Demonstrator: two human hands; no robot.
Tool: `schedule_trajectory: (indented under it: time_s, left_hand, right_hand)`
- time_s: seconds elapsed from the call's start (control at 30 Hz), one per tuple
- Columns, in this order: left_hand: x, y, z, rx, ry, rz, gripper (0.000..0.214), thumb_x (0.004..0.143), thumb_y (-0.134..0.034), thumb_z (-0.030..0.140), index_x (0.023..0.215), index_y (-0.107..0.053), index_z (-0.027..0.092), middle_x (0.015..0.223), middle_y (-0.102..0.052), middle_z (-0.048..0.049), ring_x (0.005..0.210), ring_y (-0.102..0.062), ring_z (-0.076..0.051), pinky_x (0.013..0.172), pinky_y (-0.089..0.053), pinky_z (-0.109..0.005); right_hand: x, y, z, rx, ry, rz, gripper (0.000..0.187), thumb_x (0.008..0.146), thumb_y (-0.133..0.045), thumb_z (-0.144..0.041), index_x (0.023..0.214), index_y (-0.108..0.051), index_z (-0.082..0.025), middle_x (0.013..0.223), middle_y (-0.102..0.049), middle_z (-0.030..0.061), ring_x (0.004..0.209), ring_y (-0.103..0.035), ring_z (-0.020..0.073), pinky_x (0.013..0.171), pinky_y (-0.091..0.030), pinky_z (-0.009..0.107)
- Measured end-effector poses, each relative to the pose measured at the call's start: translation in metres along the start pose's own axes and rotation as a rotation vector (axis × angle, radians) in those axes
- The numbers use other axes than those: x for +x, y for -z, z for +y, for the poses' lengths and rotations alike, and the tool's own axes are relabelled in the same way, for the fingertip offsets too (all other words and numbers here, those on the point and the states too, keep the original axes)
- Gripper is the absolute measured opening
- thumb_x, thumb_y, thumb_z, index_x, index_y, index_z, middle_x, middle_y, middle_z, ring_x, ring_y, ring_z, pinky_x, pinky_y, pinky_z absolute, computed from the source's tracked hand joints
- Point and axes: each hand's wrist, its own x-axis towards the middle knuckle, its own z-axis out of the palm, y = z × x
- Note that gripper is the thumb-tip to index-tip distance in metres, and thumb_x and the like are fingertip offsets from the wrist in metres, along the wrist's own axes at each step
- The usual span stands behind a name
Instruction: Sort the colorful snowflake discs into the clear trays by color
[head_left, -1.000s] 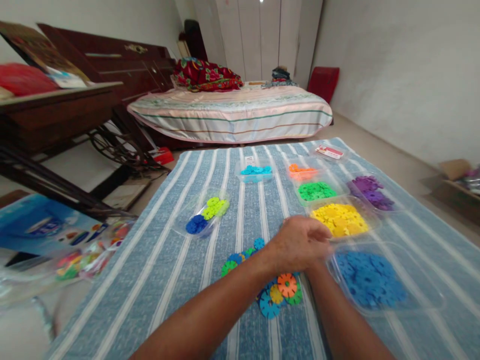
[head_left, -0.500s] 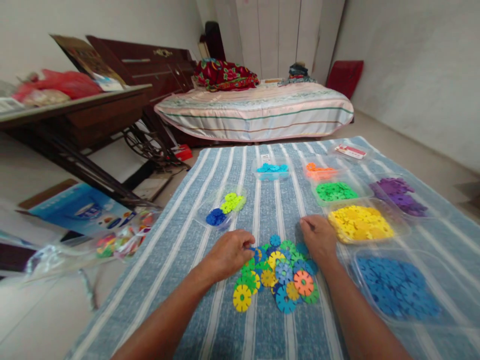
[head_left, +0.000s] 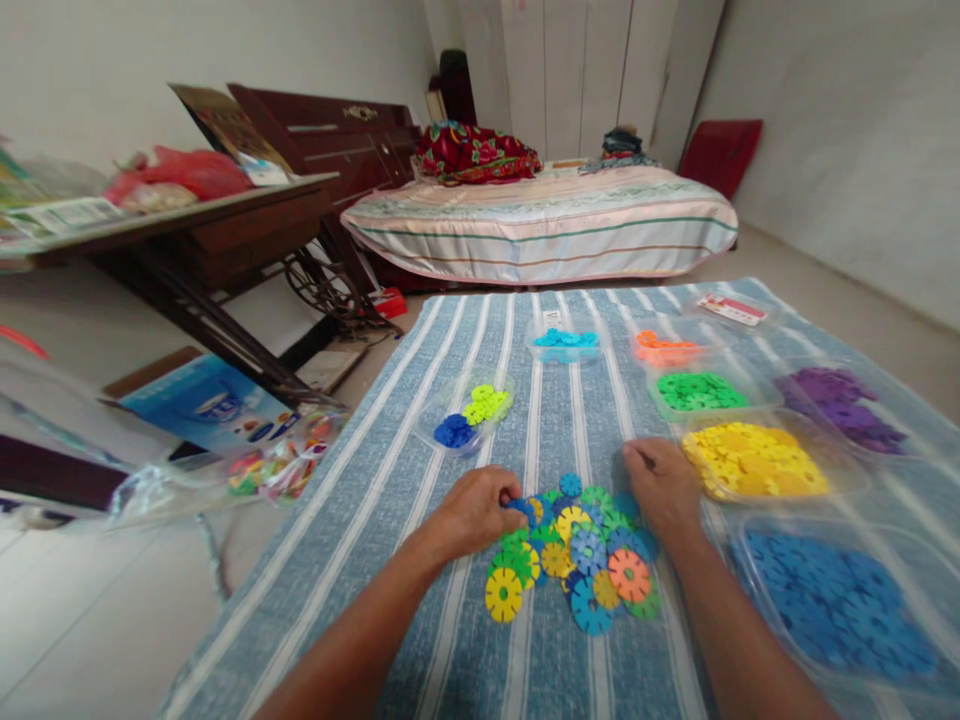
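Observation:
A mixed pile of flat, notched plastic snowflake discs [head_left: 589, 550] in yellow, green, blue and orange lies on the striped cloth. At the pile's upper left edge my left hand [head_left: 480, 508] is closed, fingertips beside a blue disc; whether it grips that disc is hidden. My right hand [head_left: 664, 485] rests curled at the pile's right edge, thumb and fingers together, and what may be inside cannot be seen. Close by on the right stand clear tubs of yellow discs [head_left: 754, 460] and of blue discs [head_left: 840, 600].
Further tubs hold green discs [head_left: 697, 391], purple discs [head_left: 840, 405], orange discs [head_left: 664, 347] and light blue discs [head_left: 566, 340]. One tub on the left has dark blue discs [head_left: 454, 430] and lime discs [head_left: 485, 403]. A bed [head_left: 540, 230] and a sewing-machine table [head_left: 225, 215] stand beyond.
The view has turned slightly left, so everything appears further right. Both hands keep nearly the same places at the pile, and the discs look unmoved.

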Motion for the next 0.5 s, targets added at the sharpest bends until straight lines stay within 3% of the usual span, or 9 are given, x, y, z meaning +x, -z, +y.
schedule_trajectory:
  time_s: [0.27, 0.5]
  left_hand:
    - [0.0054, 0.0008, 0.0007, -0.466, 0.126, -0.070, 0.012, 0.051, -0.062, 0.018, 0.062, -0.057, 0.014, 0.048, -0.047, 0.0068, 0.050, -0.041, -0.008, 0.048, -0.031, -0.019]
    - [0.0107, 0.0048, 0.0047, -0.593, 0.136, -0.063, 0.016, 0.052, -0.065, 0.021, 0.064, -0.060, 0.014, 0.056, -0.056, 0.0035, 0.054, -0.048, -0.009, 0.052, -0.036, -0.021]
  right_hand:
    - [-0.0003, -0.0007, 0.0009, 0.011, 0.002, 0.014, 0.030, 0.078, -0.044, -0.038, 0.072, -0.066, -0.018, 0.073, -0.063, 0.0048, 0.073, -0.054, 0.0187, 0.069, -0.038, 0.029]
    - [0.0001, -0.0015, 0.0021, 0.004, 0.005, 0.010, 0.030, 0.079, -0.043, -0.037, 0.071, -0.066, -0.018, 0.074, -0.063, 0.0048, 0.074, -0.054, 0.0188, 0.069, -0.039, 0.030]
